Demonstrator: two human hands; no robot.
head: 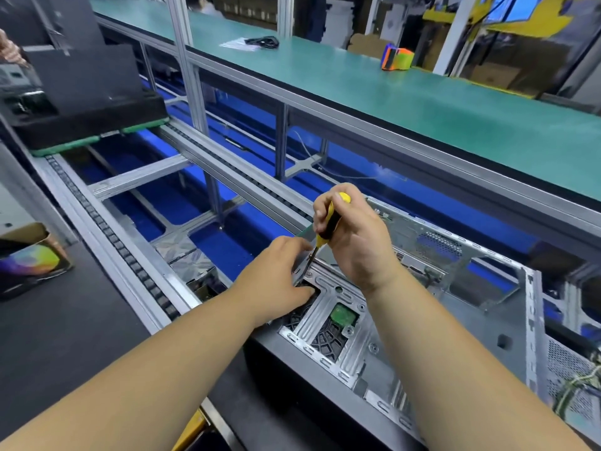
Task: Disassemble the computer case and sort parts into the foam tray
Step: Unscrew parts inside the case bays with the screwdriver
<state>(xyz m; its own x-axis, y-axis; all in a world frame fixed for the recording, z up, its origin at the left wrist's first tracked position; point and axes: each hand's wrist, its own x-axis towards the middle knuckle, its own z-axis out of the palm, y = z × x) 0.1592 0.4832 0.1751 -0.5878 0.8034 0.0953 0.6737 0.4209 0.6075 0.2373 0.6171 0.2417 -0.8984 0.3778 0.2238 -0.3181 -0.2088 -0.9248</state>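
Note:
An opened computer case [432,297] of bare silver metal lies on its side at the lower right, with a black outer panel toward me. My right hand [354,242] grips a yellow-and-black screwdriver [330,219], held nearly upright, its tip down at the near left corner of the drive bracket [328,315]. A green circuit board [343,315] and a black fan grille show through that bracket. My left hand [276,278] rests on the case corner beside the tip, fingers curled over the bracket's edge. A black foam tray [97,115] sits far left on a green pallet.
Roller conveyor rails [140,271] run diagonally past the case, with blue panels below. A green-topped shelf [390,92] spans the back, bearing an orange-green tape dispenser [396,56] and a bagged black cable [260,42]. A colourful box [32,260] lies at left. Another person's hand [9,48] shows at the upper left.

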